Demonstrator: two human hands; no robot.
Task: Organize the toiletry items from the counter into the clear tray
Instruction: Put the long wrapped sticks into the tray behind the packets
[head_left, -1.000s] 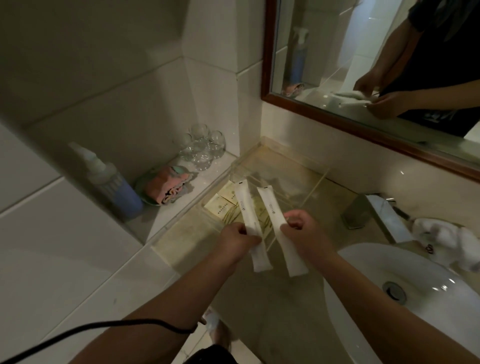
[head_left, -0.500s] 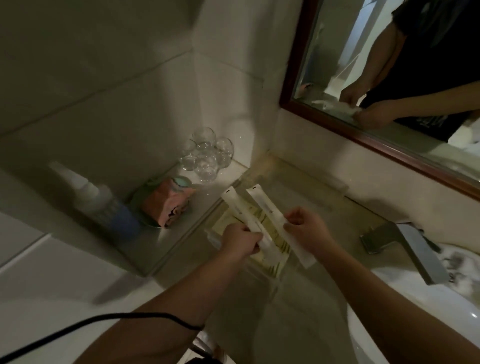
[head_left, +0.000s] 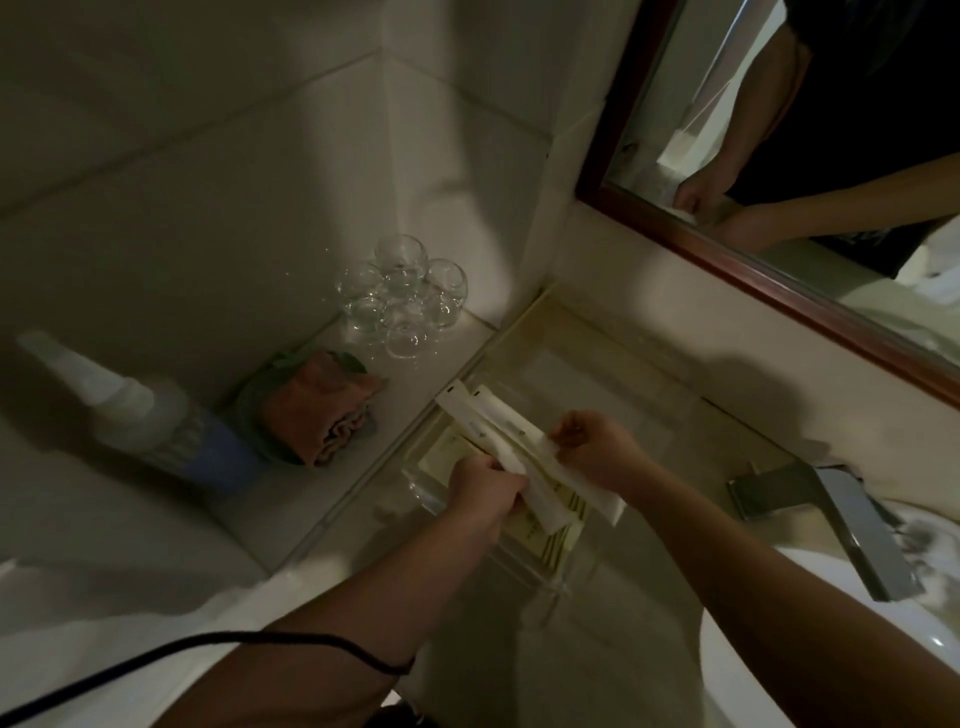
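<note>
Over the clear tray (head_left: 423, 486) at the counter's back corner, you are holding two long white sachets, one in each hand. Your left hand (head_left: 485, 491) is pinching the nearer sachet (head_left: 543, 506) about midway along, and your right hand (head_left: 597, 449) is gripping the other sachet (head_left: 605, 499) the same way; the two are crossing and touching above the tray. Flat yellowish packets (head_left: 545, 540) are already lying inside it.

These sachets are looking light, thin and floppy, probably paper-wrapped, so they are likely bending at the free ends and sliding on the smooth tray floor. Holding near the middle, as you are doing, is keeping them level; a light pinch should be enough. The stemless glasses (head_left: 402, 301) on the ledge nearby are looking fragile, so you are wanting to keep your elbow clear.
</note>
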